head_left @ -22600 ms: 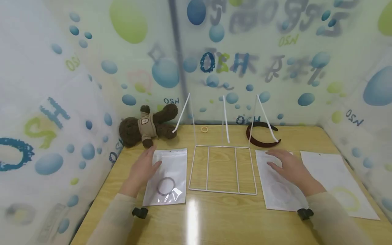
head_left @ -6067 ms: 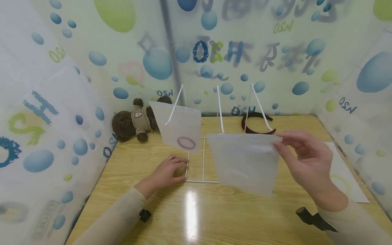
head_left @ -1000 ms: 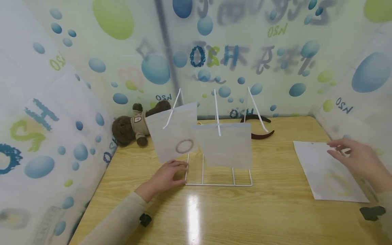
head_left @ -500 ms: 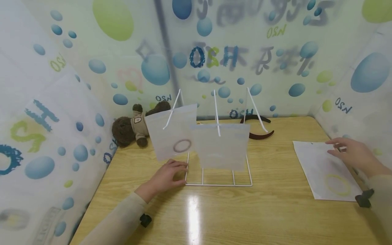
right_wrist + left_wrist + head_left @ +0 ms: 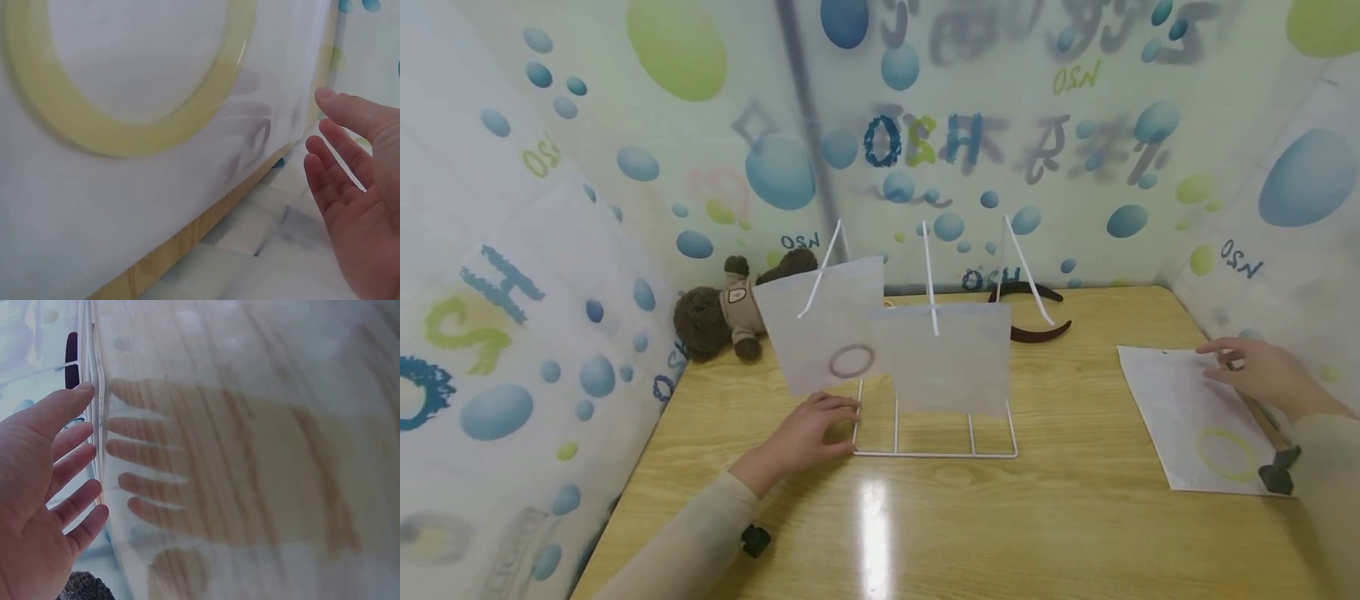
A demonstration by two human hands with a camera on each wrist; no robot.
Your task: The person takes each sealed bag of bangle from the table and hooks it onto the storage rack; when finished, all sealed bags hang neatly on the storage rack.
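A white wire rack (image 5: 940,454) with three upright arms stands mid-table. On its left arm hangs a frosted zip bag (image 5: 805,333) with a dark ring showing inside; a second frosted bag (image 5: 951,362) hangs on the middle arm, its contents obscured. My left hand (image 5: 808,433) rests on the table, fingertips at the left side of the rack's base. In the left wrist view its fingers (image 5: 75,465) are spread and loosely straight. At the far right my right hand (image 5: 1262,371) hovers, fingers loose, at the upper right corner of a larger frosted bag (image 5: 1172,417) holding a yellow ring (image 5: 134,137).
A brown teddy bear (image 5: 703,321) in a beige shirt lies at the back left. Behind the rack's right arm is a dark brown headband (image 5: 1041,333). Printed curtains (image 5: 1075,167) enclose the table's back and sides.
The two smaller bags, earlier flat on the table, now hang from the rack. My left hand has moved to the rack's base. My right hand has shifted right to the large bag.
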